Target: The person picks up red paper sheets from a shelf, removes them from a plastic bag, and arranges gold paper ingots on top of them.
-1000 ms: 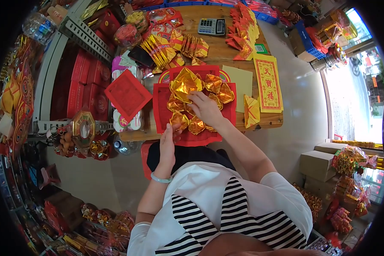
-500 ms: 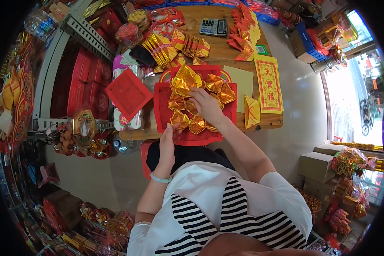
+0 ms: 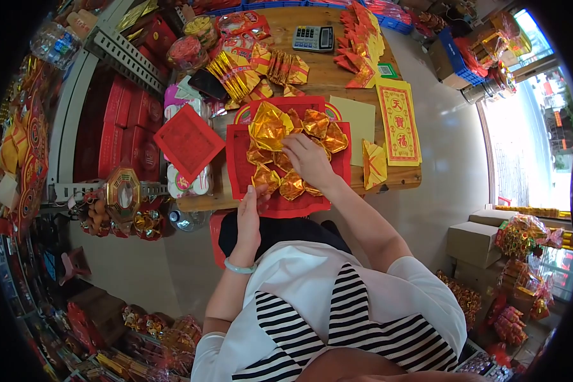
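Folded gold foil paper ingots [image 3: 291,185] sit in a cluster on red paper sheets [image 3: 238,159] at the table's front. A larger gold piece [image 3: 268,126] rests on the cluster's back left, tilted. My right hand [image 3: 309,160] reaches over the cluster, its fingers pinched together at that larger piece's right edge. My left hand [image 3: 249,219] is at the front left edge of the red sheets, beside the front left ingot [image 3: 265,179]. Its fingers are stretched out, and some are partly hidden. A pale bangle [image 3: 240,268] is on the left wrist.
A red square sheet [image 3: 190,143] lies left of the cluster. To the right are a folded yellow paper [image 3: 374,165] and a yellow printed strip [image 3: 398,122]. Gold paper bundles [image 3: 233,73], a dark phone [image 3: 207,84] and a calculator [image 3: 313,38] lie farther back. Shelving stands at left.
The larger gold piece has turned slightly and sits a little farther left under my right fingers. My left hand has stayed almost in place. The whole view has shifted slightly.
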